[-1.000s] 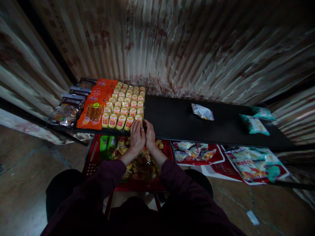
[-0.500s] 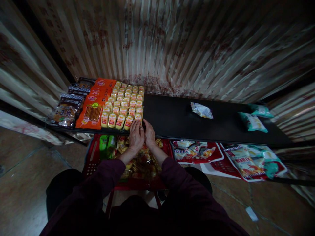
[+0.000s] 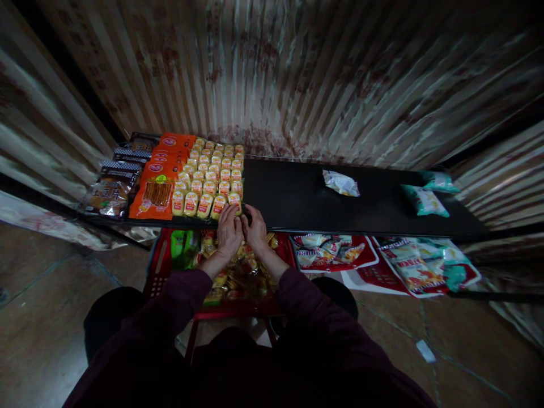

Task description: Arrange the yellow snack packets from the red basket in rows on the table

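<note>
Rows of small yellow wrapped snack packs (image 3: 208, 173) stand on a black shelf (image 3: 289, 192). My left hand (image 3: 230, 233) is at the front right corner of these rows, its fingers bent over the lower part of the end yellow snack pack (image 3: 234, 200). Just right of that pack is my right hand (image 3: 255, 231), its fingers curved and a dark gap showing between thumb and forefinger. Nothing shows in its grasp. Both hands are close together at the shelf's front edge. Under them, a red basket (image 3: 159, 263) holds more yellow-wrapped snacks (image 3: 250, 277) and green packs (image 3: 183, 243).
Orange snack bags (image 3: 155, 192) and dark brown bags (image 3: 111, 190) lie left of the yellow rows. Farther right on the shelf are a white bag (image 3: 340, 183) and two teal bags (image 3: 425, 200). Red baskets (image 3: 369, 258) of bags sit below. A pleated curtain (image 3: 263, 73) hangs behind.
The view has shifted slightly, so the shelf goods appear a little farther left and higher. My right hand's fingers have parted a little from the end pack; my left hand stays on it.
</note>
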`<state>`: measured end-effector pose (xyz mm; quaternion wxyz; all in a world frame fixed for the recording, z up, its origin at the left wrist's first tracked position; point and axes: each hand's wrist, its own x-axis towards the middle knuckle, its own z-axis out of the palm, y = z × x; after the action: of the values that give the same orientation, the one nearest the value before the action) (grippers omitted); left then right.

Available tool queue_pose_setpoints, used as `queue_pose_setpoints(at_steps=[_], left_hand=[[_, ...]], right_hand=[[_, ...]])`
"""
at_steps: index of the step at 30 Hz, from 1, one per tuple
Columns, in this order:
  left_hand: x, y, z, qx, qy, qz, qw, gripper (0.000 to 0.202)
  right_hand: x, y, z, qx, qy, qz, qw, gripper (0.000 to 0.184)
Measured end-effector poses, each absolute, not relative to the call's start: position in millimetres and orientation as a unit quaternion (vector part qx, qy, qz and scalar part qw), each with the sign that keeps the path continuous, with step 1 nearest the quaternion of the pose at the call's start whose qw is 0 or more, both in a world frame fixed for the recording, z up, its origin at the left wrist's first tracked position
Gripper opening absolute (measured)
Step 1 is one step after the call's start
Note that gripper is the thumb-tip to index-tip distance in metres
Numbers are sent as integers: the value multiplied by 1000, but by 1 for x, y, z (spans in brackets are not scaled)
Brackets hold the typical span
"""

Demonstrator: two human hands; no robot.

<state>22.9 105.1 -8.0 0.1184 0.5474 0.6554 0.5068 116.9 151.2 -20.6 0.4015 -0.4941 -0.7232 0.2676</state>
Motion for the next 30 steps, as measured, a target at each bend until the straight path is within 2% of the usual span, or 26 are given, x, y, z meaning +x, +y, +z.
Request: queue_pose_setpoints(at_steps=[10,16,20,26,30], left_hand=[[23,83,-15,558,648,505,113,37],[33,55,-27,564,654,473,175,37],[36,30,-45,560,666,436,231,39],[33,0,-73,503,749,251,349,35],[33,-12,-90,460,766,208,399,33]], right_hand=[[122,124,-20,-495,-714,264,419,36],[128,91,-29,-477,-730,286,398,37],[136,65,-47,-502,-735,307,336,37],[148,42,-65,-539,-747,342,183,33],[154,33,-70,-547,-753,346,122,31]])
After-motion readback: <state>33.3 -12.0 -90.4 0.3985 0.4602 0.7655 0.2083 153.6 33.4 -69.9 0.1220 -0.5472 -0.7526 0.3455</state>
